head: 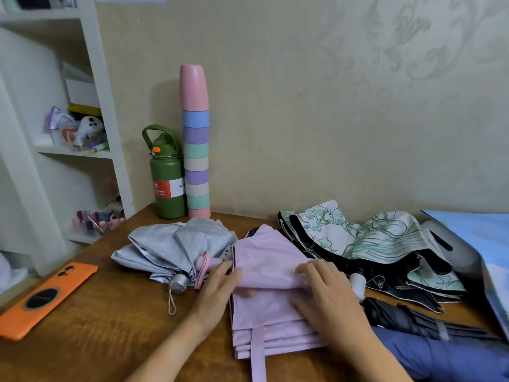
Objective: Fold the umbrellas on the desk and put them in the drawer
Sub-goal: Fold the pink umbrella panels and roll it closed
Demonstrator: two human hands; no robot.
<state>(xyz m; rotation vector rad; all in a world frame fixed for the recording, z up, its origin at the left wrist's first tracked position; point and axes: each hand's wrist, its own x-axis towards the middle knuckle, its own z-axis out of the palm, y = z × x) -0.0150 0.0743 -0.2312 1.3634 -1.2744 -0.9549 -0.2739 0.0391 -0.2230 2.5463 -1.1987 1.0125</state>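
Observation:
A pink umbrella [264, 260] lies collapsed on the wooden desk [96, 326], its canopy in flat pleats and its strap hanging toward me. My left hand [220, 290] holds the canopy's left edge, thumb tucked under a fold. My right hand [327, 296] presses flat on the right side of the pleats, fingers bent at the fold. To the left lies a silver-grey umbrella [176, 246], loosely bunched. A white umbrella with green print and black lining [380, 244] sprawls to the right. A black umbrella [407, 318] and a blue umbrella [446, 354] lie at the near right.
A green flask [166, 177] and a tall stack of pastel cups [195, 150] stand by the wall. An orange phone case [44, 296] lies at the desk's left edge. A white shelf unit [63, 128] stands left. A blue printed sheet [484, 244] lies at the far right.

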